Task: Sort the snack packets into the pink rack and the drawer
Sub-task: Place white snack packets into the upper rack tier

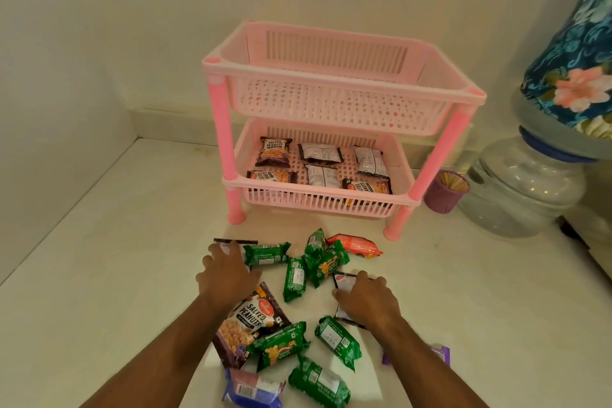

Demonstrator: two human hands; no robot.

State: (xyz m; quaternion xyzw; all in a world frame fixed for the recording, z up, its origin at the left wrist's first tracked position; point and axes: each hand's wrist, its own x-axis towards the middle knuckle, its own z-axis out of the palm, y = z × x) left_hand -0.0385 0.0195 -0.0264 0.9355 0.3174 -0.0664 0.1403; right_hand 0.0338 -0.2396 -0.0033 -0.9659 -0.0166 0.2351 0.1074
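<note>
A two-tier pink rack (344,74) stands at the back of the white counter. Its upper basket holds nothing; its lower basket (318,200) holds several dark salted peanut packets (274,152). Loose snack packets lie in front: several green ones (294,278), an orange one (356,244), a salted peanut packet (246,325), blue-purple ones (251,389). My left hand (227,270) rests spread over a dark packet (221,242) at the pile's far left. My right hand (366,300) lies on another dark packet (342,283), fingers curling over its edge. No drawer is in view.
A purple cup of toothpicks (445,190) sits right of the rack. A large water jar (523,189) with a blue floral cover (573,56) stands at the far right. Walls close the back and left sides.
</note>
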